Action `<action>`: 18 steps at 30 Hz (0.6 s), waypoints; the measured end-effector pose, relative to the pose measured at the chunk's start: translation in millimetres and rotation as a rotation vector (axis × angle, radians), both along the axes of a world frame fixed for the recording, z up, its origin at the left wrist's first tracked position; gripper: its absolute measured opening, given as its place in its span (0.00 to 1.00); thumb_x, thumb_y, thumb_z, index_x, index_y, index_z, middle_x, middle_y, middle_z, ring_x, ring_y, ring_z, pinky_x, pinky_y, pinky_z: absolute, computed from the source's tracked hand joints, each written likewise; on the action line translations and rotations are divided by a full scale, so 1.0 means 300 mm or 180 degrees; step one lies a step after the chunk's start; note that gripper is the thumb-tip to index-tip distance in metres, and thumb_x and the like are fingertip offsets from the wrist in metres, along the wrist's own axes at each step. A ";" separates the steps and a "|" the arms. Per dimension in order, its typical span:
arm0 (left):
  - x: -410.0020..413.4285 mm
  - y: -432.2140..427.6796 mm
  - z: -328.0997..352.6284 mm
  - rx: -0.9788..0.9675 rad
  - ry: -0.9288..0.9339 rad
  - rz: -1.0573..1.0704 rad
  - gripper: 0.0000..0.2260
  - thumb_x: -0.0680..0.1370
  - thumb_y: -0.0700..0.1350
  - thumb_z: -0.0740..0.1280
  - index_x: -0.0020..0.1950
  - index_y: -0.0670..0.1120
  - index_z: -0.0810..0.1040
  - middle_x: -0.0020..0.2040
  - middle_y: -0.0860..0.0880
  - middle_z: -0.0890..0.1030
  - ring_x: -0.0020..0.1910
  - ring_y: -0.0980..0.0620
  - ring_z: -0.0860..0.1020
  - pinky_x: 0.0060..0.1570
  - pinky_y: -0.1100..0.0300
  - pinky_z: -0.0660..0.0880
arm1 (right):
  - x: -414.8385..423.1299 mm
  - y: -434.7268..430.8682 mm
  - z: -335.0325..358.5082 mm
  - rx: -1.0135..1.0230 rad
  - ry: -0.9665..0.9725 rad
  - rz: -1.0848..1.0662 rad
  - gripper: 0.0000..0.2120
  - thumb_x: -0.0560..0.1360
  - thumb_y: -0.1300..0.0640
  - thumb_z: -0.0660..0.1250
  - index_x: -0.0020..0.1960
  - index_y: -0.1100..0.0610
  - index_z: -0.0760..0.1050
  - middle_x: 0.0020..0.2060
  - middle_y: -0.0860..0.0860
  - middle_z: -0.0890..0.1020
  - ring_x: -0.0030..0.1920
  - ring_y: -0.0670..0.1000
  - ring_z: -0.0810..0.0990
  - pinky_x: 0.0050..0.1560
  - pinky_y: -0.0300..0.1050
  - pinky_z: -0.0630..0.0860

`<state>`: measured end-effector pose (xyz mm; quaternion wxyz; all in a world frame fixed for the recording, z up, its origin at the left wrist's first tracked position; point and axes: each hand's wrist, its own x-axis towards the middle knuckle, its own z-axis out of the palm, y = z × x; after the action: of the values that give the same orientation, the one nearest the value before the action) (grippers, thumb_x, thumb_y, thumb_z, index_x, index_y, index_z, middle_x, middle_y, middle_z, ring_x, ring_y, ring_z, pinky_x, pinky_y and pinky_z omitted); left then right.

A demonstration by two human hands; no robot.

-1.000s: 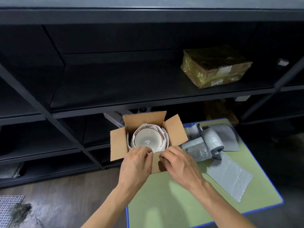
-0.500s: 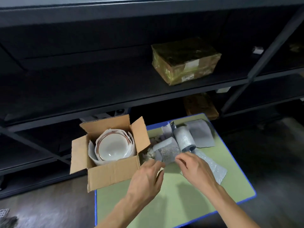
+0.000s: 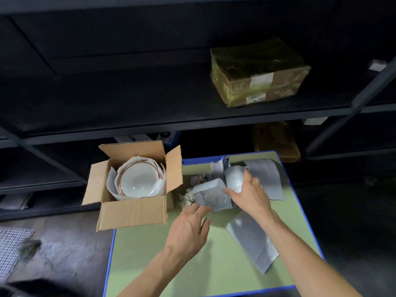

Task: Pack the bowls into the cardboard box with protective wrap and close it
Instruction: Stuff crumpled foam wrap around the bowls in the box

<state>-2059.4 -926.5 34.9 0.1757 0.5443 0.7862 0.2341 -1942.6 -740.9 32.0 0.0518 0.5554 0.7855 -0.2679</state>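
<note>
An open cardboard box [image 3: 132,213] stands at the table's far left corner, all flaps up. Inside it white bowls [image 3: 138,181] with a reddish rim sit nested in white foam wrap [image 3: 111,183]. To the box's right lies a pile of grey bubble wrap: a folded piece [image 3: 214,197] and a roll [image 3: 234,177]. My right hand [image 3: 251,195] lies over the pile, its fingers spread on the roll and the folded piece. My left hand [image 3: 188,228] reaches toward the folded piece with fingers extended, its fingertips at the piece's near edge.
The green table [image 3: 171,264] has a blue rim. Flat bubble wrap sheets lie at the near right [image 3: 250,239] and far right [image 3: 265,176]. Dark metal shelving stands behind, with a taped brown parcel [image 3: 257,71] on one shelf. Dark floor lies to the left.
Both hands left the box's front flap and moved right to the bubble wrap pile. The right hand now lies on the roll and folded piece; the left follows close behind.
</note>
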 end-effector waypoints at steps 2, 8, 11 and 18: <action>0.001 -0.004 0.001 -0.0032 -0.0041 0.0083 0.13 0.80 0.50 0.60 0.63 0.52 0.77 0.53 0.52 0.78 0.53 0.48 0.77 0.50 0.56 0.73 | -0.004 0.000 -0.017 0.0091 0.0053 0.0024 0.39 0.75 0.43 0.67 0.78 0.53 0.51 0.65 0.60 0.71 0.61 0.63 0.75 0.55 0.57 0.76; -0.031 0.029 0.016 0.0096 -0.0009 0.0242 0.13 0.81 0.50 0.60 0.62 0.52 0.77 0.55 0.53 0.79 0.54 0.49 0.78 0.49 0.55 0.75 | 0.051 -0.003 0.028 0.0808 0.0380 0.0169 0.28 0.77 0.58 0.64 0.75 0.54 0.59 0.57 0.56 0.78 0.56 0.60 0.76 0.45 0.52 0.74; -0.033 0.078 0.034 0.0247 -0.0004 0.0225 0.14 0.81 0.50 0.61 0.64 0.50 0.76 0.55 0.51 0.80 0.53 0.49 0.78 0.50 0.56 0.74 | 0.076 -0.009 0.087 0.0822 0.0781 0.0179 0.26 0.77 0.58 0.64 0.73 0.51 0.63 0.57 0.53 0.78 0.55 0.58 0.77 0.43 0.49 0.71; -0.023 0.198 0.116 0.0620 -0.0343 0.0033 0.28 0.78 0.53 0.66 0.76 0.53 0.61 0.62 0.52 0.70 0.58 0.51 0.73 0.54 0.56 0.74 | 0.126 -0.055 0.191 -0.0472 0.1148 0.0497 0.17 0.77 0.56 0.66 0.61 0.41 0.68 0.47 0.42 0.78 0.47 0.47 0.78 0.43 0.44 0.73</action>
<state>-2066.3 -867.2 69.6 0.1628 0.5413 0.7519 0.3392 -1904.8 -757.5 89.3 -0.0283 0.4306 0.8009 -0.4152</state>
